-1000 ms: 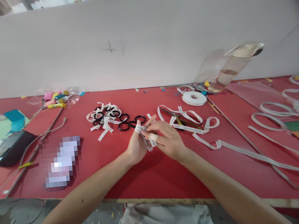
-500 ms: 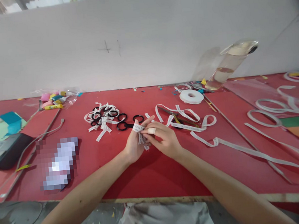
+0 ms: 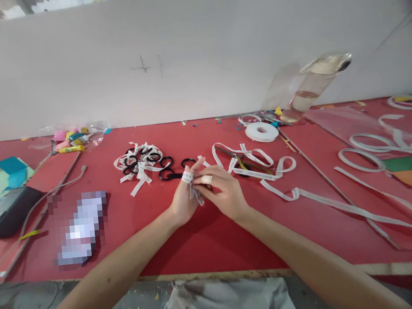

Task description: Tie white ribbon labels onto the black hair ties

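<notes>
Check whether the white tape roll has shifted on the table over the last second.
No. The white tape roll lies just as far left of the bottle as before; only the camera drifted.

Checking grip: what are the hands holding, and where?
A printed ribbon strip, looped over a finger of the left hand, ends pinched by the right hand.

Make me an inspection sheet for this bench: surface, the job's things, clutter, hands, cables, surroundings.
Surface: red table with a wooden front edge.
Job's things: printed ribbon piece held between both hands; black rings with ribbon tied on them lie beyond.
Clutter: ribbon roll, long ribbon strip, bottle, bag of coloured bits.
Hands: left hand has ribbon wrapped round a finger; right hand pinches it.
Cables: grey cable beside a dark device.
Surroundings: white partition behind the table.
</notes>
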A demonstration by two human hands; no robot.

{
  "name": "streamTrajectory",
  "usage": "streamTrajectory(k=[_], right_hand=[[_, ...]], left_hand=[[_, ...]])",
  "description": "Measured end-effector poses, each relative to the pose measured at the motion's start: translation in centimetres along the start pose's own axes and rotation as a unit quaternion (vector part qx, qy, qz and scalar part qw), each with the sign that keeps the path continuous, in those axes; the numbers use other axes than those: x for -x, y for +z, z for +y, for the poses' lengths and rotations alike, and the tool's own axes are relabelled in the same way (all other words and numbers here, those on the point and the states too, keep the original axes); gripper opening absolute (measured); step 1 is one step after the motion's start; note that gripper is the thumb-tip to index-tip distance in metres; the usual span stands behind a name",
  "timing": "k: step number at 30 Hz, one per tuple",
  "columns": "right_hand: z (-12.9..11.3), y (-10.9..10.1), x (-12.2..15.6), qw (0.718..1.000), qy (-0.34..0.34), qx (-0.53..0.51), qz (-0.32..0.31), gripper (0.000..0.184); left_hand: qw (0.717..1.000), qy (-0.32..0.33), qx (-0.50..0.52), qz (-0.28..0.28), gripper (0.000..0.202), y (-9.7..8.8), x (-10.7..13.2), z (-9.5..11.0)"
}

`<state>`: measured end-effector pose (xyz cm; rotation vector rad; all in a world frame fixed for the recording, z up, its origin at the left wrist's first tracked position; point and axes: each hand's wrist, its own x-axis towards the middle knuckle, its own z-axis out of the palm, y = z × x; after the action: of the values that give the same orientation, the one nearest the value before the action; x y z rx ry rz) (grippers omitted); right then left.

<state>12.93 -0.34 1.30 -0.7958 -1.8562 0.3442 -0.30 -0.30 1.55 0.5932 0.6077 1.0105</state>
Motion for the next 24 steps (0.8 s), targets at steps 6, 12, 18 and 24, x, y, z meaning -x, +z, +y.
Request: streamTrajectory(k=[6,12,18,24], right_hand=[[0.6,-0.3,-0.1,0.999,0.009,0.009,-0.036,0.004],[0.9,-0.6,-0.2,0.998,0.021,-0.016,-0.060,0.006],[0.5,-0.2,0.1,0.997,-0.049,0.055,0.020,0.010],[0.5,0.1,0.3,0.996,-0.055,0.065,0.021,0.009]], left_hand=[[0.999,-0.026,0.012,-0.027,0.051,-0.5,-0.3,-0.1],[0.998,-0.057,0.002,-0.036,0.050,-0.6,-0.6,0.0],[0.998,-0.048,0.008,-0.032,0.047,0.1,0.0,0.7],[0.999,-0.026,0.007,-0.026,0.044,-0.2,-0.1,0.6]])
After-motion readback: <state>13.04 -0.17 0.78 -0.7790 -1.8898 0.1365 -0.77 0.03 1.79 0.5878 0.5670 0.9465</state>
